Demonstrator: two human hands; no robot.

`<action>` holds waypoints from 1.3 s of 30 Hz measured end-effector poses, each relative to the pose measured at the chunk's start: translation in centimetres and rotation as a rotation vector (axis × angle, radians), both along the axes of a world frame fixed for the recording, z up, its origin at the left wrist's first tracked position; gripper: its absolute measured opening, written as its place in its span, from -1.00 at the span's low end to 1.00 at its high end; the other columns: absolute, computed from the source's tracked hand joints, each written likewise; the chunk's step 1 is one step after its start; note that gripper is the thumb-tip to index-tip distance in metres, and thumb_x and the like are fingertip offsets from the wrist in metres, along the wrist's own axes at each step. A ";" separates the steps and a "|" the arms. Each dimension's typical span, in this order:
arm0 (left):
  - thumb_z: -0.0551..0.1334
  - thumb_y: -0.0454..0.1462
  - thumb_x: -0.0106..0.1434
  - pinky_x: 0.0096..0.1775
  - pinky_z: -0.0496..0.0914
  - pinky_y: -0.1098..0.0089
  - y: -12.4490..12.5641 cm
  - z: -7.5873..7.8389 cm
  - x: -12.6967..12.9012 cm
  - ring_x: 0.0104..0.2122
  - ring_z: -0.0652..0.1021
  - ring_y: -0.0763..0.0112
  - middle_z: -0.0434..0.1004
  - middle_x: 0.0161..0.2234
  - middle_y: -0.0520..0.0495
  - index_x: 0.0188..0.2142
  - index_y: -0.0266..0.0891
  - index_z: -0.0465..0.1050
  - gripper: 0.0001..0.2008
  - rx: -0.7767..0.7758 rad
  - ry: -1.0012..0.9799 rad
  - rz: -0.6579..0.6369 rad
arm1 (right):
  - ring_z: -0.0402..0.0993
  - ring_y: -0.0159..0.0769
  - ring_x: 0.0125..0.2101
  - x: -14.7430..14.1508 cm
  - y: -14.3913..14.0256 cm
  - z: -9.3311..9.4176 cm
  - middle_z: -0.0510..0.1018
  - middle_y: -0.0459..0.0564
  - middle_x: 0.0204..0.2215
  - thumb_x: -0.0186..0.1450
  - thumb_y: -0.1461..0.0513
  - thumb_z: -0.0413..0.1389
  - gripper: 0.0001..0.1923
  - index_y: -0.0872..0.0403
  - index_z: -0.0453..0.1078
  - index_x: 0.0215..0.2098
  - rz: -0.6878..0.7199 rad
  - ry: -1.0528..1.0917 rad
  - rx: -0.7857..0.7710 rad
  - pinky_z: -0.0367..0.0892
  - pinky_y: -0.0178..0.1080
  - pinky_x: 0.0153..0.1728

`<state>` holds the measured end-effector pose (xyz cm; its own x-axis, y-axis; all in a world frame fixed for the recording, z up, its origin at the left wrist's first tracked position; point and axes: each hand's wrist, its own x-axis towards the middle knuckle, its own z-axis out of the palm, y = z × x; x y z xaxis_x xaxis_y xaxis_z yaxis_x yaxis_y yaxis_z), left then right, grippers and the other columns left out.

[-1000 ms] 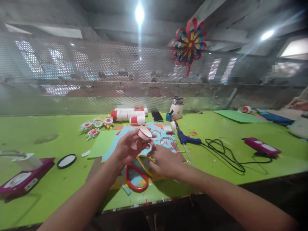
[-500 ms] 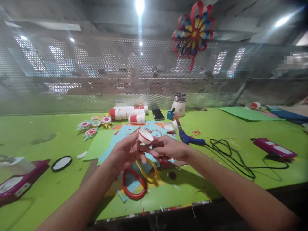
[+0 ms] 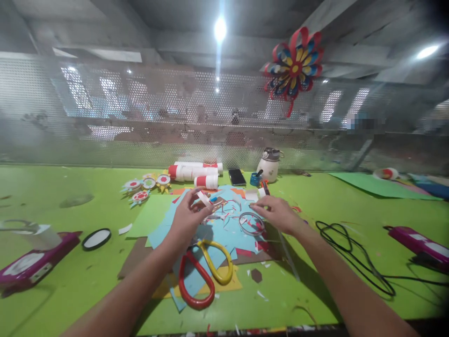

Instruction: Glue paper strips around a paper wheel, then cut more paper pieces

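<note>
- Nearest, the scissors lie on the surface, not held by any hand; one handle loop is red, the other yellow, both smooth plastic, and the blades are hidden under paper.
- Under them lie flat sheets of blue paper, with yellow and brown pieces below and many thin red and white scraps around, so I judge that much cutting is already done.
- A little further, the left hand is raised and closed on a small white piece with a red edge, pinched between thumb and fingertips; it looks like thin paper or a cut cup part, but its exact shape I cannot tell.
- Across from it, the right hand rests palm down on the blue paper, fingers loosely spread, holding nothing; a thin ring lies just beside its fingers.
- On the left, a black-rimmed round lid and a magenta box lie well apart from the hands.
- Further back, four small paper flowers look finished, with pointed petals and round red and white centres.
- Behind them lie white rolls with red bands, seemingly material not yet used, so more pieces seem left to make.
- Farthest, a big looped paper flower hangs on the mesh wall.
</note>
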<state>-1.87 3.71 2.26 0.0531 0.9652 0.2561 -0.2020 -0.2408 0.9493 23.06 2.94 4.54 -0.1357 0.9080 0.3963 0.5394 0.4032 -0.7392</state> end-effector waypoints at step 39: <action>0.29 -0.39 0.09 -0.19 0.50 0.23 -1.9 -2.4 1.8 -0.21 0.52 0.34 0.35 0.03 -0.17 0.03 -0.17 0.24 -0.50 0.468 0.464 -0.071 | 0.45 -0.33 -0.47 -7.3 -4.0 -1.1 0.54 -0.08 -0.54 0.20 0.22 0.16 -0.86 0.09 0.45 -0.50 0.078 0.294 0.066 0.35 -0.26 -0.36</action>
